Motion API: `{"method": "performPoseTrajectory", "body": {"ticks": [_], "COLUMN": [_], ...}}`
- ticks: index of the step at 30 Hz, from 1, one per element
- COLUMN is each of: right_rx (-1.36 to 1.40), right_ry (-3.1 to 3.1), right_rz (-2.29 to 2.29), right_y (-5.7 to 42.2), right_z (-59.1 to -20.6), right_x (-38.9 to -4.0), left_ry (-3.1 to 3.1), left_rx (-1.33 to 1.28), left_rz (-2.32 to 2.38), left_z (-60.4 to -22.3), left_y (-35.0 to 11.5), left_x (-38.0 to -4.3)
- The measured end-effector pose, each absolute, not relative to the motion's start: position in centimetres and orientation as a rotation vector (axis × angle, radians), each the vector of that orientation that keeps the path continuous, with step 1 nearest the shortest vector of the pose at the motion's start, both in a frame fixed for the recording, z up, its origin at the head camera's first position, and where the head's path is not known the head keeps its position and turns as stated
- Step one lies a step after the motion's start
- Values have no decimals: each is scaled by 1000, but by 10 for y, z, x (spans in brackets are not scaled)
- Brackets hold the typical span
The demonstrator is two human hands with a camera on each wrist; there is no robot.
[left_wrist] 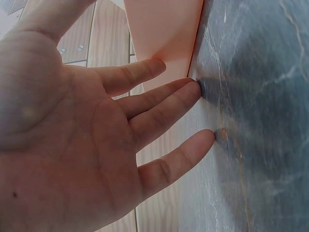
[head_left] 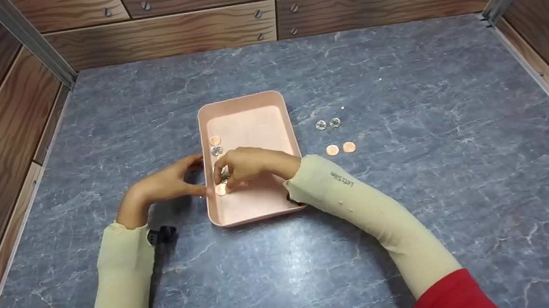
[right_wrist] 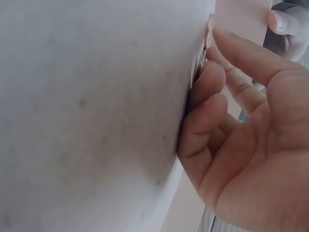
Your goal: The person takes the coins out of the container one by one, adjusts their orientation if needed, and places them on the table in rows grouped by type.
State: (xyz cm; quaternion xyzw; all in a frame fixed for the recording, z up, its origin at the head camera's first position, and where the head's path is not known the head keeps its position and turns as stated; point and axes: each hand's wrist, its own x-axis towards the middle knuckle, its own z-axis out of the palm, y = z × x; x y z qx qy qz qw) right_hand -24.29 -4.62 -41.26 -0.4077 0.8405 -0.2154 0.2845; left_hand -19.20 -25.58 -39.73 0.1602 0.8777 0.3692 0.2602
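Observation:
A shallow pink tray lies on the table. Inside, along its left side, are a copper-coloured coin, a silver coin-like disc with a radiating pattern, and, lower down, another silver disc and a copper-coloured coin. My right hand reaches into the tray, curled fingers and thumb around the lower silver disc, partly covering it. The copper edge shows beside the thumb in the right wrist view. My left hand is spread at the tray's left wall, fingertips down by the tabletop.
Right of the tray, two silver discs lie side by side, with two copper-coloured coins nearer me. A tiny bright speck lies beyond them. Wood-patterned panels border the blue-grey marbled table.

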Motion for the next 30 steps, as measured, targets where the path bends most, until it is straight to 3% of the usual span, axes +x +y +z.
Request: {"method": "performPoseTrajectory", "body": {"ticks": [30], "right_rx": [-1098], "right_ry": [2207], "right_rz": [-508], "right_y": [-49], "right_z": [-411], "right_x": [-240], "left_ry": [2373], "left_rx": [412], "left_rz": [1003], "left_z": [-398], "left_y": [-256], "left_x": [-192]}}
